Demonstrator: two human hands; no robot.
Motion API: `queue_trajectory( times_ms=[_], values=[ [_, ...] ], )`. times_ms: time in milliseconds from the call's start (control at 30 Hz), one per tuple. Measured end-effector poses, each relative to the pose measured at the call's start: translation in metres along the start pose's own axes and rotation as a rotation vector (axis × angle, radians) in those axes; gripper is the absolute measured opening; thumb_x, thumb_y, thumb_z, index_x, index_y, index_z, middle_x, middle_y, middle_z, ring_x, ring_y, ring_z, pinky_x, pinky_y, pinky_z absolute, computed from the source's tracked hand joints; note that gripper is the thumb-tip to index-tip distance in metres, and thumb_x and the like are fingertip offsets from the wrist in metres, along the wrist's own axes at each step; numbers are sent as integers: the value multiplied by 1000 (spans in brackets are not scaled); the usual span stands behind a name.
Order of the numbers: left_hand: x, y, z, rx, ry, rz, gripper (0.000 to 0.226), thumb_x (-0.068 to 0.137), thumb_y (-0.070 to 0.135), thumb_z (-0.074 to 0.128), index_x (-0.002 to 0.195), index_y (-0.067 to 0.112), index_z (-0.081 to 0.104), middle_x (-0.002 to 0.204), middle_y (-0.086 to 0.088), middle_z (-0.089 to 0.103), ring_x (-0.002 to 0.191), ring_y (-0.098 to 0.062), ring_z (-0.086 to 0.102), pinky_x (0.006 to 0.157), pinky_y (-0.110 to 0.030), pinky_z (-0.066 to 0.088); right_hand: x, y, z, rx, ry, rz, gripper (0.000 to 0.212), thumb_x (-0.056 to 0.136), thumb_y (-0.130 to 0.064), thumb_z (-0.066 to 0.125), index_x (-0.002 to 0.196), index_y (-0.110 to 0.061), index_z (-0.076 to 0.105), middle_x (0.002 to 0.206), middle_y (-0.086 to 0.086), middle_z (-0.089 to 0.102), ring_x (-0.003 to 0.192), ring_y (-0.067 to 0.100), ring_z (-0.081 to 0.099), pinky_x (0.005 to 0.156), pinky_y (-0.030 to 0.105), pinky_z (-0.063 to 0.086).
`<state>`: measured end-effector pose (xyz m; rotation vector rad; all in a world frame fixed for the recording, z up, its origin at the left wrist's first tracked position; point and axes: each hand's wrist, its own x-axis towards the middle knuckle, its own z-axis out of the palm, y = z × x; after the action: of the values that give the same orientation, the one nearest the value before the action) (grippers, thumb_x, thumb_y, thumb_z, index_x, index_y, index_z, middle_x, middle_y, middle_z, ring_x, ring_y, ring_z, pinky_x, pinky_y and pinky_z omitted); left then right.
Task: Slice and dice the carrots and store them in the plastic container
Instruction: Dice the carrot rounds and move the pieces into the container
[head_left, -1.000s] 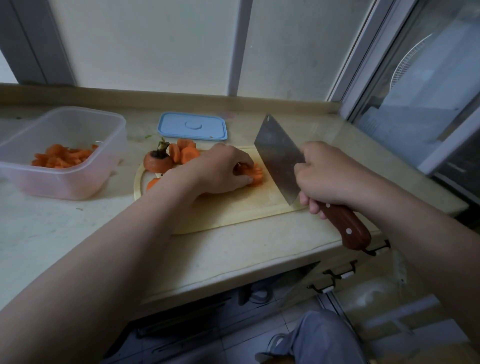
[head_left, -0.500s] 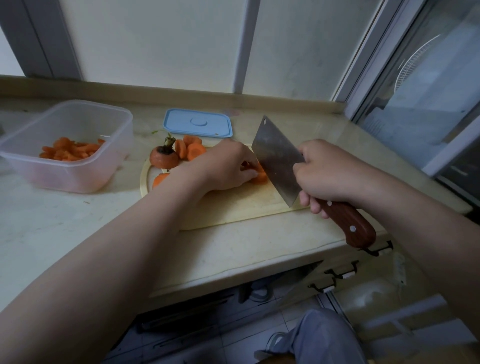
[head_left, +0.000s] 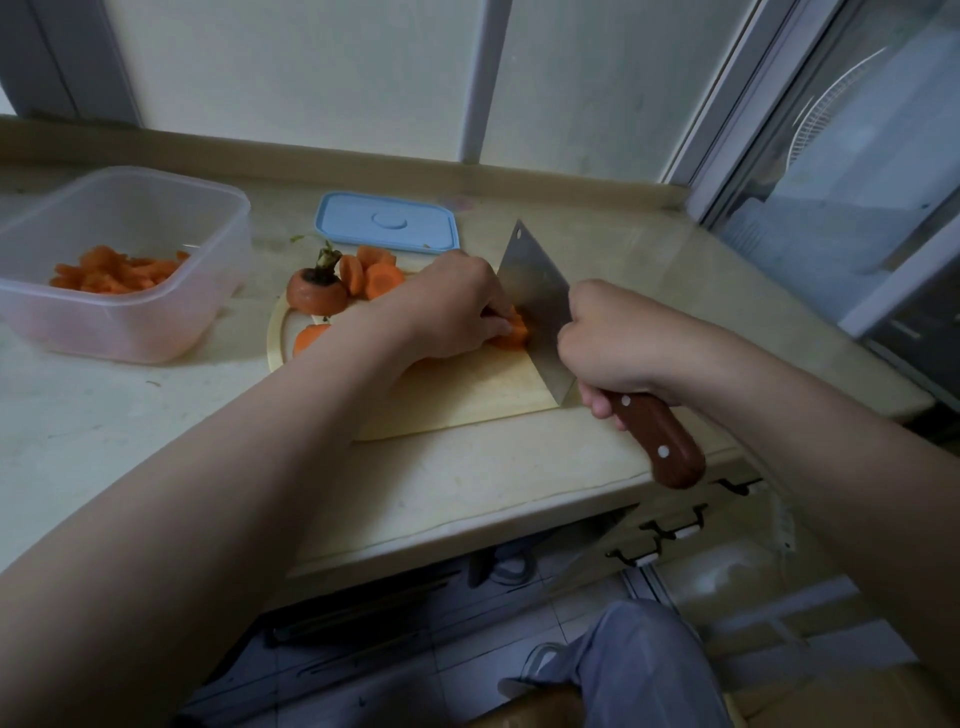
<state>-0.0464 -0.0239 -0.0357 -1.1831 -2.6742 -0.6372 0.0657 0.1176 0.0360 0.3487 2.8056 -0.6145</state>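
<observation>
Carrot piece (head_left: 511, 332), just right of frame centre: lies on the cutting board (head_left: 467, 400), pinned under the curled fingers of the left grip (head_left: 452, 306). Meets the cleaver (head_left: 535, 291) now. A second ago hung raised and tilted clear to the right of the piece, then closed in half a second later. Stands edge-down against the orange end at present, heel resting on the board, flat of the blade touching the left knuckles or just beside them; cannot tell which. Right grip (head_left: 613, 343): clenched round the brown riveted handle, close up to the blade. Left grip: hardly shifted, clamped on the same piece.

Reads as one more slicing stroke landing, not a new step.

Elsewhere no change beyond the camera's drift:
- Cut rounds (head_left: 371, 273) and stem end (head_left: 316, 291) heaped at the board's upper left.
- Half-round (head_left: 309, 338) at the board's left edge.
- Plastic container (head_left: 130, 332) at frame left, holding a shallow layer of cut carrot (head_left: 114, 270).
- Blue lid (head_left: 387, 223) lying off on the bench (head_left: 130, 426), beyond the board.

Leaves plenty to do, by the look of it: finish this piece, dice the rounds, carry everything across to the container. Calls for care with the fingers so near the edge.
</observation>
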Motion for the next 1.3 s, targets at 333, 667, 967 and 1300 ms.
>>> queue_trajectory(
  times_ms=[333, 667, 967, 1300],
  values=[
    [-10, -1, 1, -102, 70, 1, 27, 88, 31, 73, 110, 16, 77, 110, -2, 73, 98, -20, 65, 90, -37, 50, 14, 4, -2, 41, 60, -22, 18, 99, -4, 38, 107, -3, 54, 79, 27, 74, 69, 43, 74, 57, 46, 63],
    [-15, -3, -8, -103, 52, 17, 19, 90, 21, 70, 107, 17, 77, 106, 0, 72, 94, -15, 63, 90, -31, 52, 0, 5, -22, 128, 84, -3, 16, 99, -2, 38, 105, 4, 53, 75, 27, 72, 44, 24, 59, 43, 30, 51],
    [-15, -3, -3, -92, 74, 42, 17, 87, 15, 71, 102, 16, 79, 100, 0, 75, 91, -18, 65, 88, -37, 52, -1, 3, -12, 142, 47, 24, 22, 101, -6, 39, 114, 3, 54, 70, 22, 70, 43, 21, 60, 43, 29, 50],
    [-14, -2, 0, -71, 87, 57, 16, 87, 13, 71, 100, 14, 79, 98, -1, 75, 89, -19, 66, 86, -30, 50, -3, -4, -9, 53, 25, -5, 12, 101, -4, 36, 109, -3, 46, 70, 26, 67, 47, 27, 58, 44, 32, 51]
  ],
)
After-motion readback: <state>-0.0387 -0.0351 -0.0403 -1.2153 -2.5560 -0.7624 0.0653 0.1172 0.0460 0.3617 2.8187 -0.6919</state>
